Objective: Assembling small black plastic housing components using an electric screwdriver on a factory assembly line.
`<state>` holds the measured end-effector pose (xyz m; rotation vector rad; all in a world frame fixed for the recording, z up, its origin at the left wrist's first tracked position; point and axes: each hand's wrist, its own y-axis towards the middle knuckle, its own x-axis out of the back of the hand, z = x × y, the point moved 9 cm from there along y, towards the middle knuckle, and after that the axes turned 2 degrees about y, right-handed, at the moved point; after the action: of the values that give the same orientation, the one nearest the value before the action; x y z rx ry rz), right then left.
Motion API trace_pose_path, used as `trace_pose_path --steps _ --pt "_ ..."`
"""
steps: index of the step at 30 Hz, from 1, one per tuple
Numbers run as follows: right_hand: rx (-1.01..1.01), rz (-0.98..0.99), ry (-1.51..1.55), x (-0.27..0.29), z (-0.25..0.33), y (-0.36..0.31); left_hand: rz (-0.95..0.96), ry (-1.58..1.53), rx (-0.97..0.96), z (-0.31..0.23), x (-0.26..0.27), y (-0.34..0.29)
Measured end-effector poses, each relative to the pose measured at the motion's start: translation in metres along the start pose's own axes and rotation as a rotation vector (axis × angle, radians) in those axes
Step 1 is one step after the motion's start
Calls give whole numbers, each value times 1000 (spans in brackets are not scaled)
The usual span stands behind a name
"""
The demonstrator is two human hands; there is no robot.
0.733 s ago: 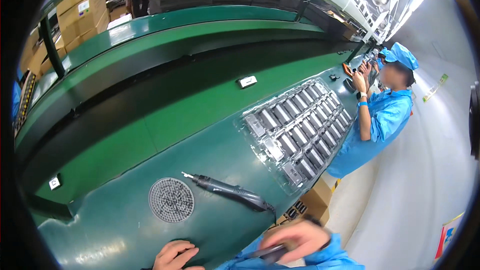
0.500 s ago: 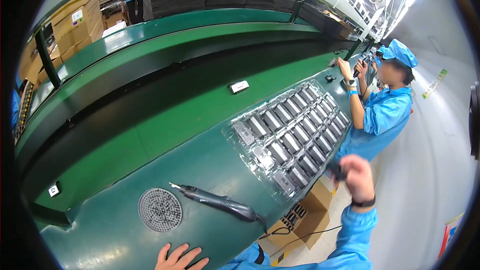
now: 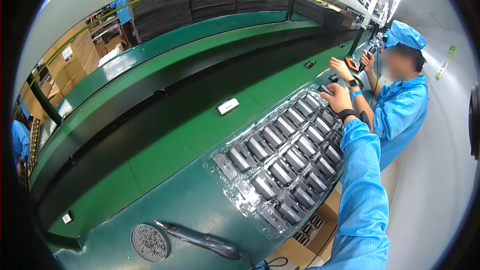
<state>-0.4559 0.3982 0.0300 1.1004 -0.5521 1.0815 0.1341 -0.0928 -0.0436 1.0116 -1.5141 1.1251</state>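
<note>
My right hand (image 3: 339, 99) reaches to the far end of the clear plastic tray (image 3: 246, 190). Its thumb and fingers are closed around a dark grey piece (image 3: 324, 89) at the tray's far corner, partly hidden by the fingers. Several rows of dark grey casings with lighter faces, such as this casing (image 3: 267, 184), sit in the tray's pockets. Out of the picture is my left hand. At the near end of the bench lie a dark electric screwdriver (image 3: 205, 241) and a round dish (image 3: 149, 243) of small dark screws.
A green conveyor belt (image 3: 185, 140) runs behind the bench, carrying a white-topped block (image 3: 228, 106) and a small white piece (image 3: 67, 218). At the right, a co-worker (image 3: 400, 90) holds a tool close to my right hand. Below the tray stands an open cardboard box (image 3: 320, 227).
My right hand has moved from beside the tray's near side to its far corner. My left hand has gone out of view. The view has shifted, and the belt's white-topped block sits further left.
</note>
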Motion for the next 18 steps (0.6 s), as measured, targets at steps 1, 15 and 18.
trace_pose_path --steps 1,15,18 --pt "43 8 -14 -6 3 4 3 11 -8 -1 0 0" --pt "144 61 66 50 24 -8 -101 -35 1 -6 16 13" --pt "72 124 466 108 75 -75 -89 -40 15 -7 17 7"
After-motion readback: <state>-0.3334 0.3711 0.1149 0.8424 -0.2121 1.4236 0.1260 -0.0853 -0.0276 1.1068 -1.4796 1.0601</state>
